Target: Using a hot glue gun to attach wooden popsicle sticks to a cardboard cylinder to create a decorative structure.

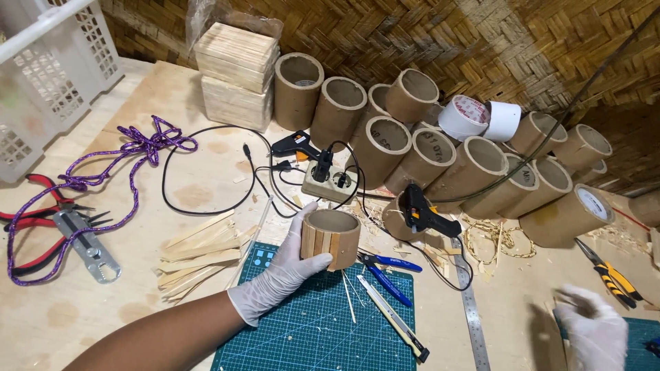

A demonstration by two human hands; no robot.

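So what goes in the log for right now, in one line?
left hand: grip on cardboard tube partly clad in wood sticks | above cutting mat | right hand: blurred, grip unclear | glue gun: untouched

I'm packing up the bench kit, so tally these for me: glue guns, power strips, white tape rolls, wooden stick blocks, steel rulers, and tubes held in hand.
Glue guns: 2
Power strips: 1
White tape rolls: 2
Wooden stick blocks: 2
Steel rulers: 1
Stick-clad tube in the left hand: 1
Total: 9
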